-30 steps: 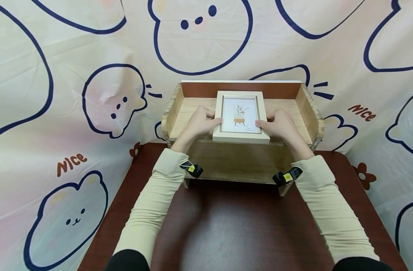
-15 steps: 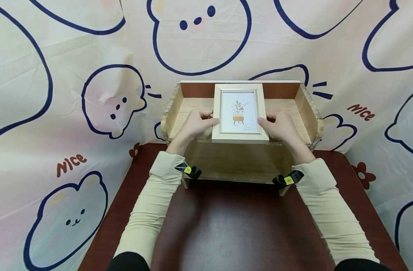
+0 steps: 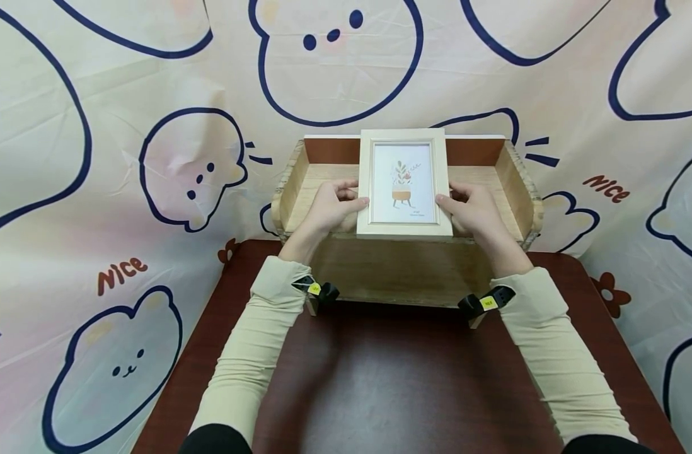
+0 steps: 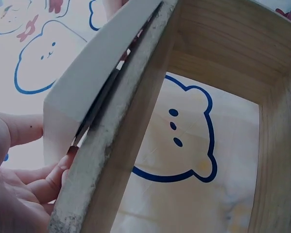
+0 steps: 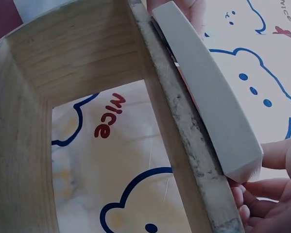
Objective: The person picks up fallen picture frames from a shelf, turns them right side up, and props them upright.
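A cream picture frame (image 3: 365, 189) with a potted-plant print is held between both hands, over the front of the wooden shelf's upper tier. My left hand (image 3: 330, 207) pinches its left side, thumb on the front and fingers behind. On the opposite side, my right hand (image 3: 475, 208) grips it the same way. The picture frame tilts back, its top edge rising past the shelf's back panel. In the left wrist view the picture frame (image 4: 89, 73) lies close along the shelf board's edge (image 4: 111, 121). Whether its lower edge touches the board cannot be told.
The wooden shelf (image 3: 519, 183) has raised side walls and a brown back panel (image 3: 331, 151), with an open lower tier (image 3: 403, 271) beneath. It stands at the far end of a dark red-brown table (image 3: 391, 378). A cartoon-printed cloth (image 3: 198, 82) hangs behind and at the sides.
The picture frame has tipped further upright, its top edge rising from below the back panel's top to above it. Both hands have kept their grip at its sides.
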### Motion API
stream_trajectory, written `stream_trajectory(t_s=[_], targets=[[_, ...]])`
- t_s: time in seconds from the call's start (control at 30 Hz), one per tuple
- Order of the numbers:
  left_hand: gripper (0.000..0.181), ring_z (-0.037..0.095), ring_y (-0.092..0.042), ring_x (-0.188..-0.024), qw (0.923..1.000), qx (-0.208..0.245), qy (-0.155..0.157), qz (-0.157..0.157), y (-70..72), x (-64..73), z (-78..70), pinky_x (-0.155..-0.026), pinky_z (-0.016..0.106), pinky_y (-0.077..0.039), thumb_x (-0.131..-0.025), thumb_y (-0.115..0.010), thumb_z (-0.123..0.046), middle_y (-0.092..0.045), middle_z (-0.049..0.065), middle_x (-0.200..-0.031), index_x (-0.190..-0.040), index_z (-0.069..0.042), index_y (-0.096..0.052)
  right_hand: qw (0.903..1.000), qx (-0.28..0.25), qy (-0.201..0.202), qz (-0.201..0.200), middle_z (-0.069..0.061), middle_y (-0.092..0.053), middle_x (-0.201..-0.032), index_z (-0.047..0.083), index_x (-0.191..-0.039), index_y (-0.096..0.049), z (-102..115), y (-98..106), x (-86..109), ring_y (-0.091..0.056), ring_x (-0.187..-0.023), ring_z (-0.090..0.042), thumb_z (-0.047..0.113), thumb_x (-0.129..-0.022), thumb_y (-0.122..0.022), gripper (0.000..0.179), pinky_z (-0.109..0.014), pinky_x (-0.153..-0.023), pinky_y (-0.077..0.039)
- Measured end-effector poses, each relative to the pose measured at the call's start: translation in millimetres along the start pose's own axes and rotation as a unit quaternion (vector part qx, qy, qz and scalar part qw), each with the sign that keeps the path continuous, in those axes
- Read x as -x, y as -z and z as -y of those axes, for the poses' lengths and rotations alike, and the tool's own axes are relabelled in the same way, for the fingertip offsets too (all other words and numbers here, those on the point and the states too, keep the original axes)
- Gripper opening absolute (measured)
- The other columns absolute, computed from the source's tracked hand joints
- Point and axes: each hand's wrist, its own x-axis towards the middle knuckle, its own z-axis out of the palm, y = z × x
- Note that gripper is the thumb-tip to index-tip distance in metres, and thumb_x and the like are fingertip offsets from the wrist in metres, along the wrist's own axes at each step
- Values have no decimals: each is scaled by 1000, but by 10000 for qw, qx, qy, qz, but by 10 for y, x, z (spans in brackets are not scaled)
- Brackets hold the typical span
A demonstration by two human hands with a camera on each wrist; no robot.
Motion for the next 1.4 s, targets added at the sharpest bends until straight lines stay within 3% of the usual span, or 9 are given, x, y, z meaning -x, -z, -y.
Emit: stream_trajectory(t_s=[0.13,0.23,0.37,0.53,0.9,1.4], targets=[[46,13,-52,-77,9998,123,167,-27,3,5,-22,-63,18,-41,-82,-65,-2,-59,14,-90,-124,6,-49,9990,-437,-120,44,-13,-51,-105,0,-133,-44,16,22,-1,-46,-84,-11,17,-89,-58,49,-14,-59,-38],[46,11,-51,-74,9991,292,293,-20,9,13,-41,-58,18,-40,-81,-65,-1,-58,9,-87,-124,5,-48,9962,-839,-141,164,-9,-49,-98,-3,-130,-47,31,45,-2,-47,-73,-7,13,-88,-59,46,-13,-51,-37],[46,10,-53,-72,9960,800,405,1,17,20,-52,-57,20,-44,-81,-65,2,-58,7,-84,-124,4,-48,9945,-1001,-136,292,-9,-50,-98,-4,-128,-48,51,75,-3,-49,-76,-9,13,-88,-59,45,-15,-55,-41],[44,12,-54,-71,9924,1201,272,-14,16,17,-72,-57,24,-45,-80,-63,7,-59,8,-82,-122,5,-49,9941,-1057,-102,225,-9,-50,-102,-5,-129,-46,70,89,-1,-48,-86,-12,13,-89,-59,46,-15,-66,-45],[43,13,-54,-75,9928,1173,-233,-103,16,-18,-75,-60,24,-44,-79,-63,9,-61,7,-83,-120,4,-51,9908,-1263,468,-163,-7,-50,-95,-7,-124,-50,69,60,1,-46,-82,-12,5,-86,-60,41,-15,-62,-42],[42,12,-51,-73,9893,1304,-623,-206,2,-41,-59,-52,24,-40,-77,-63,12,-57,4,-80,-116,4,-49,9867,-1272,778,-645,-5,-52,-93,-8,-118,-52,96,48,11,-47,-83,-12,1,-82,-63,39,-15,-67,-42]])
